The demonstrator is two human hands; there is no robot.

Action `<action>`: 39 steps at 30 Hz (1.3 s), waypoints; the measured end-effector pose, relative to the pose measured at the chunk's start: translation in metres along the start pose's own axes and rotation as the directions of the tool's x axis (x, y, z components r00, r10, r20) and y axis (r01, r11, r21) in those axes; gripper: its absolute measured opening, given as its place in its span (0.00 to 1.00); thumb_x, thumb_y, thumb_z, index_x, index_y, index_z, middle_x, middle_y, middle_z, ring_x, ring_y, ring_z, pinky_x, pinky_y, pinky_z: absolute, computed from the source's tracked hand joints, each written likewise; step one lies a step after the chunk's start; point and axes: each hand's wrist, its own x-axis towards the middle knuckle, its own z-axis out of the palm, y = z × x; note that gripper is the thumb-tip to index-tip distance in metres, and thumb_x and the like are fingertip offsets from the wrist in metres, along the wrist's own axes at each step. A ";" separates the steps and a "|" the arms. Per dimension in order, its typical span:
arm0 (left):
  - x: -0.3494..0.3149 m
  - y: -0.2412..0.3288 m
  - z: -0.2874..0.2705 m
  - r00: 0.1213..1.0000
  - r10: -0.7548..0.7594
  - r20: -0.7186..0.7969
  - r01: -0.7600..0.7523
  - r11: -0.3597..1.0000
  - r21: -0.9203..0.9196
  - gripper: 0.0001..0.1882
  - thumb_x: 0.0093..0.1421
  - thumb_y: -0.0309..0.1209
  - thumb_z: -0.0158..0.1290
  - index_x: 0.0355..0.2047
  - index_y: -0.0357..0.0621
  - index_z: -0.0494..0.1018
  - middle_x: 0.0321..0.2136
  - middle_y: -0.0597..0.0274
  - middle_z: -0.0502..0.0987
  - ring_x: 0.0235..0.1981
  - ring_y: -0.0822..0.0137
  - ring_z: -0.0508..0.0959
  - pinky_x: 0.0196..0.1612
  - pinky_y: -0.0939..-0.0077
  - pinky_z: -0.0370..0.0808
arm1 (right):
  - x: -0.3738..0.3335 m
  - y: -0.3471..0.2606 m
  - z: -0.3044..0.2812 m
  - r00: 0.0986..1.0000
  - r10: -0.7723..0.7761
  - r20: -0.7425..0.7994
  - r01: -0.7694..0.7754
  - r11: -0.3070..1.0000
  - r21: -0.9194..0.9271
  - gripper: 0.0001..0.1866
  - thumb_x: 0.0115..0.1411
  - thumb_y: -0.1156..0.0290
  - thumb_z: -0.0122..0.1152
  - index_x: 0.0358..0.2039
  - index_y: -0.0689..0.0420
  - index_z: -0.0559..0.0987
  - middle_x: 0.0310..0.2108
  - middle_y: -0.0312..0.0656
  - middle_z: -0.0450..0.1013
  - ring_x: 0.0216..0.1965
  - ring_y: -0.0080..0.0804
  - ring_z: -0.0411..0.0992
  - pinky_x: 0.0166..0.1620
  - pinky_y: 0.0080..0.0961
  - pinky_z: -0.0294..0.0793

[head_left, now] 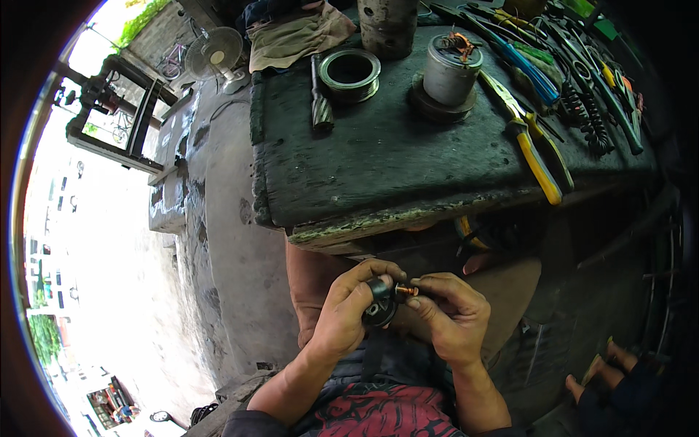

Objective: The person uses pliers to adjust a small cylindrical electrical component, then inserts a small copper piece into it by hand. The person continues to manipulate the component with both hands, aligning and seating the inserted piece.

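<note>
Over my lap, in front of the workbench, my left hand [348, 304] is wrapped round a dark cylindrical metal part [380, 288], with a wider round piece under it. A short copper-coloured bolt [405, 290] sticks out of the part toward the right. The thumb and forefinger of my right hand [457, 313] close on the outer end of this bolt. Some of the dark part is hidden behind my left fingers.
The dark bench [378, 164] holds a metal ring [351, 91], a fluted rod [321, 98], a grey cylinder with copper wire [448, 76], yellow-handled pliers [537, 156] and several tools. A rag [298, 36] lies at the back. Another person's feet [593, 368] are at right.
</note>
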 end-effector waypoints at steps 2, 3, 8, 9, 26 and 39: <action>0.000 0.001 0.001 0.999 0.044 -0.015 -0.041 0.981 0.188 0.12 0.69 0.31 0.53 0.47 0.35 0.76 0.34 0.65 0.78 0.30 0.81 0.73 0.29 0.85 0.70 | -0.001 0.001 -0.001 1.000 0.003 -0.006 -0.003 1.000 0.017 0.11 0.57 0.84 0.71 0.42 0.66 0.84 0.40 0.46 0.81 0.39 0.27 0.80 0.41 0.20 0.80; 0.000 0.001 0.002 0.998 0.053 -0.025 -0.044 0.959 0.279 0.12 0.69 0.31 0.53 0.46 0.35 0.76 0.33 0.66 0.77 0.29 0.81 0.73 0.29 0.86 0.69 | -0.001 0.003 -0.001 1.000 -0.010 -0.004 0.010 1.000 0.012 0.11 0.57 0.84 0.71 0.42 0.66 0.84 0.40 0.46 0.81 0.39 0.27 0.80 0.41 0.20 0.80; -0.003 0.001 0.004 0.998 0.007 -0.070 0.023 0.908 0.417 0.12 0.70 0.32 0.53 0.43 0.34 0.78 0.28 0.69 0.76 0.28 0.81 0.71 0.30 0.85 0.68 | -0.003 0.003 -0.002 1.000 -0.016 -0.024 0.016 1.000 0.003 0.11 0.57 0.83 0.72 0.42 0.66 0.84 0.40 0.46 0.81 0.39 0.28 0.80 0.42 0.20 0.80; -0.002 0.000 0.005 0.997 0.014 -0.070 0.016 0.909 0.416 0.12 0.70 0.32 0.52 0.42 0.34 0.78 0.27 0.69 0.76 0.27 0.82 0.71 0.30 0.85 0.67 | -0.003 0.002 -0.002 0.999 -0.016 -0.030 0.016 1.000 -0.003 0.12 0.57 0.84 0.72 0.42 0.65 0.84 0.39 0.46 0.81 0.38 0.28 0.80 0.42 0.20 0.80; 0.000 -0.010 -0.003 0.989 -0.114 -0.091 0.126 0.982 0.138 0.14 0.73 0.35 0.48 0.43 0.34 0.74 0.33 0.57 0.79 0.25 0.72 0.79 0.24 0.79 0.77 | -0.007 0.006 -0.003 0.991 -0.128 0.041 0.132 0.981 -0.143 0.13 0.54 0.86 0.71 0.41 0.65 0.84 0.39 0.48 0.81 0.36 0.31 0.81 0.39 0.21 0.81; -0.001 -0.004 -0.016 0.993 -0.111 -0.030 0.115 0.957 0.265 0.11 0.68 0.26 0.50 0.45 0.31 0.75 0.31 0.58 0.79 0.24 0.75 0.76 0.24 0.82 0.71 | -0.008 0.008 -0.004 0.999 0.041 0.023 -0.041 0.999 0.016 0.12 0.58 0.85 0.70 0.43 0.67 0.84 0.42 0.47 0.80 0.41 0.29 0.80 0.44 0.21 0.80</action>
